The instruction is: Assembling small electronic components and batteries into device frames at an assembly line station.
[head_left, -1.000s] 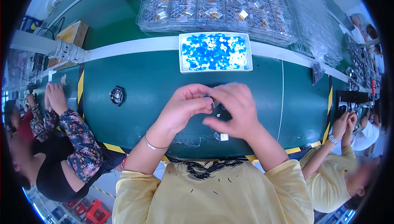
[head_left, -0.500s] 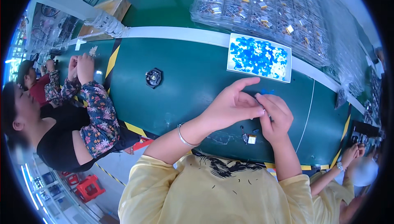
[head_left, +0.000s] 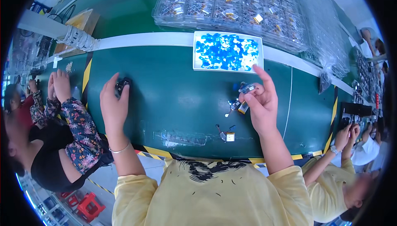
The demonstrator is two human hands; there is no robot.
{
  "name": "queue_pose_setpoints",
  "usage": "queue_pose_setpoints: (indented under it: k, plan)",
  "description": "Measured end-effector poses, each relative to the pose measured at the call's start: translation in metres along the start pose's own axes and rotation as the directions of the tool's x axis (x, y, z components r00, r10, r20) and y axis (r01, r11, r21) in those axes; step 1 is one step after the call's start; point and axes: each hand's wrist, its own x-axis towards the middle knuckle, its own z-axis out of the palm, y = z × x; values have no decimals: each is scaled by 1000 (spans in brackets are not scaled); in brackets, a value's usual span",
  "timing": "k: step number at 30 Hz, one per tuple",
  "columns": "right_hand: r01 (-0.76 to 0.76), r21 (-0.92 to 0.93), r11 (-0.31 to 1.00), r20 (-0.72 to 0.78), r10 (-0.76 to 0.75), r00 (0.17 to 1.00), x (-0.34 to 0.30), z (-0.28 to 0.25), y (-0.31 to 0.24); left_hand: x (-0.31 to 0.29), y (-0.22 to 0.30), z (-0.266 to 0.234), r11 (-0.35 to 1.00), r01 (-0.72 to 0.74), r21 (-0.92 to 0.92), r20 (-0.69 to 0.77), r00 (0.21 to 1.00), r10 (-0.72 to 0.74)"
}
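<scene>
A small electronic piece was up above the table, pinched firmly between thumb and fingers of the right hand. A yellow-edged silver part showed just below it; whether the two were joined could not be told. The left hand curved beside a dark part, covering some of it, thumb and fingertips apart; whether they gripped it could not be told. Nearer the person's body lay a wired module. Beyond the right hand, a white box held blue pieces, its near right corner overlapped by a raised finger. A pale rail ran behind, with clear trays past it. Co-workers sat to both sides.
</scene>
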Motion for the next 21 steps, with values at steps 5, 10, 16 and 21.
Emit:
queue_pose_setpoints:
  k: [5, 10, 16, 21]
  plan:
    - [-152, -29, 988, -26, 151, 988, 0, -5, 3, -5, -1, 8, 980, 167, -112, 93, 983, -157]
    - [-143, -93, 985, -15, 142, 990, -3, -7, 1, -7, 45, 27, 502, 425, -753, 453, 888, -72]
    - [-136, -18, 991, 29, 136, 990, -7, 1, -3, -15, 131, 50, 261, 586, -768, 640, 720, 268]
    - [-233, 48, 971, 69, 229, 971, -8, -2, -11, -21, 155, 59, 254, 545, -799, 601, 711, 365]
